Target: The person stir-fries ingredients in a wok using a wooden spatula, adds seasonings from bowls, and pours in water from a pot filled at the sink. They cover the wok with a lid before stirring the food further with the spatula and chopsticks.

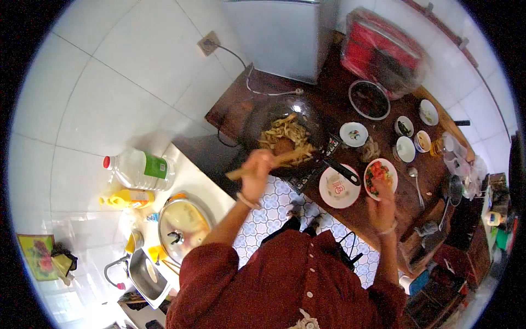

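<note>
A wooden spatula (285,158) is held in my left hand (257,171), its far end among the browned food (286,136) in a dark wok (255,122). The wok's black handle (341,171) points toward the plates. My right hand (382,207) is at the near edge of a white bowl (370,189) of chopped red and green pieces (378,174), its fingers over the rim. Those fingers are partly blurred, so their grip is unclear. Left of the bowl lies a white plate (330,198) with red markings.
Small bowls (405,149), a round strainer-like rim (388,109), a spoon (415,185) and a patterned dish (353,134) are on the brown table. At left, a large bottle (139,169), a lidded pan (183,225) and a sink (148,277) line the counter.
</note>
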Demonstrator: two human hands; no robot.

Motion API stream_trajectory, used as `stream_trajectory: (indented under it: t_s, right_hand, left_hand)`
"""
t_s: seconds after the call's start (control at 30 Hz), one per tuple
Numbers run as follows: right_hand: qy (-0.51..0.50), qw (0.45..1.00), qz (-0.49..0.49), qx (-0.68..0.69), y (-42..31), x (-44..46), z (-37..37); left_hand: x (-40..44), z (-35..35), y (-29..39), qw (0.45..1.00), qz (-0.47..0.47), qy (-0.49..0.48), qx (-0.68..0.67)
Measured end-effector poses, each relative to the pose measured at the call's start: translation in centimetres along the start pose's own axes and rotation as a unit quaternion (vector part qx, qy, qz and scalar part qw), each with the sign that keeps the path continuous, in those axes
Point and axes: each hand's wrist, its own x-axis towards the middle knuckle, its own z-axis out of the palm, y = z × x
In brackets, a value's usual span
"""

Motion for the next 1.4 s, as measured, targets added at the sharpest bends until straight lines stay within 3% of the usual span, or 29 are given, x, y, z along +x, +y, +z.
stream_trajectory:
  t_s: [0.03, 0.07, 0.1, 0.13, 0.17, 0.23, 0.3, 0.33, 0.4, 0.43, 0.47, 0.53, 0.6, 0.67, 0.7, 0.73, 0.8, 0.83, 0.9, 0.93, 1.0, 1.03, 1.07, 1.13, 1.2, 1.27, 1.4]
  right_hand:
    - [0.026, 0.999, 0.025, -0.011, 2.1, -1.8, -0.6]
    - [0.032, 0.998, 0.037, -0.028, 5.0, -4.0, -0.8]
    - [0.037, 0.997, 0.050, -0.046, 7.9, -6.7, -0.4]
    - [0.058, 0.994, 0.090, -0.026, 10.3, -9.4, 0.0]
    - [0.080, 0.988, 0.131, -0.007, 12.1, -12.3, 0.6]
    - [0.082, 0.943, 0.323, 0.005, 14.9, -17.9, 2.3]
    - [0.136, 0.952, 0.274, -0.027, 19.5, -25.7, 6.1]
    - [0.137, 0.935, 0.325, 0.037, 21.7, -29.5, 7.7]
    - [0.045, 0.881, 0.466, 0.076, 23.3, -35.8, 10.4]
    - [0.104, 0.904, 0.404, 0.096, 18.8, -34.9, 9.7]
    - [0.050, 0.888, 0.458, 0.004, 18.6, -36.9, 10.5]
    - [0.001, 0.866, 0.496, 0.068, 17.9, -39.6, 11.6]
    - [0.010, 0.900, 0.436, -0.015, 17.3, -42.4, 13.2]
    - [-0.036, 0.854, 0.514, 0.068, 17.7, -44.8, 14.5]
    - [0.035, 0.837, 0.528, 0.141, 18.9, -48.5, 17.2]
    - [0.035, 0.795, 0.572, 0.196, 18.1, -48.0, 17.0]
    - [0.053, 0.759, 0.604, 0.238, 17.3, -47.2, 16.8]
    - [0.055, 0.758, 0.605, 0.239, 16.9, -46.6, 16.6]
    - [0.101, 0.768, 0.560, 0.295, 16.0, -45.2, 16.0]
    - [0.102, 0.767, 0.560, 0.295, 15.6, -44.2, 15.4]
    - [0.085, 0.743, 0.591, 0.303, 15.0, -42.6, 14.6]
    - [0.069, 0.881, 0.448, 0.140, 22.5, -50.4, 20.0]
    - [0.067, 0.861, 0.470, 0.182, 21.0, -48.3, 18.7]
    - [0.067, 0.814, 0.515, 0.261, 17.4, -43.2, 15.8]
    - [0.058, 0.806, 0.526, 0.264, 16.7, -42.0, 15.3]
    - [0.064, 0.750, 0.585, 0.302, 16.4, -40.9, 15.2]
    - [0.066, 0.759, 0.568, 0.312, 16.7, -40.8, 15.6]
  left_hand:
    - [1.2, -2.0, -0.7, 0.997, -0.071, 0.037, 0.008]
    - [2.4, -3.4, -3.5, 0.989, -0.071, 0.082, -0.097]
    - [3.7, -6.1, -5.6, 0.988, -0.129, 0.018, -0.080]
    - [4.5, -6.0, -5.1, 0.981, -0.143, 0.076, -0.108]
    - [5.3, -6.7, -6.3, 0.986, -0.131, 0.053, -0.090]
    - [6.7, -6.7, -8.2, 0.990, -0.118, 0.027, -0.074]
    - [7.9, -5.1, -9.2, 0.986, -0.142, 0.046, -0.080]
    - [8.7, -4.7, -10.6, 0.986, -0.142, 0.043, -0.082]
    - [9.9, -3.8, -13.9, 0.984, -0.142, 0.021, -0.102]
    - [10.2, -2.9, -13.5, 0.982, -0.144, 0.040, -0.114]
    - [10.5, -2.3, -13.8, 0.982, -0.145, 0.037, -0.116]
    - [11.1, -1.4, -15.0, 0.989, -0.120, -0.002, -0.082]
    - [11.2, -0.9, -15.2, 0.989, -0.120, -0.056, -0.060]
    - [10.4, 0.1, -13.9, 0.994, -0.029, -0.105, -0.017]
    - [10.6, 0.1, -14.5, 0.994, -0.056, -0.087, -0.036]
    - [10.8, 0.1, -14.6, 0.993, -0.082, -0.068, -0.055]
    - [11.0, -0.3, -14.3, 0.999, -0.042, -0.008, -0.019]
    - [11.4, -0.9, -14.8, 0.976, -0.086, -0.016, -0.197]
    - [11.2, -1.9, -14.5, 0.982, -0.095, 0.019, -0.164]
    - [11.2, -2.2, -14.0, 0.985, -0.103, 0.056, -0.129]
    - [11.5, -2.3, -14.2, 0.983, -0.115, 0.043, -0.135]
    - [11.4, -2.4, -13.2, 0.975, -0.127, 0.086, -0.162]
    - [11.0, -2.6, -12.3, 0.964, -0.138, 0.131, -0.188]
    - [10.8, -3.5, -10.1, 0.965, -0.154, 0.104, -0.185]
    - [10.7, -3.6, -9.0, 0.954, -0.151, 0.158, -0.205]
    - [10.6, -3.9, -8.0, 0.959, -0.136, 0.146, -0.199]
    - [10.8, -4.4, -7.9, 0.955, -0.144, 0.127, -0.225]
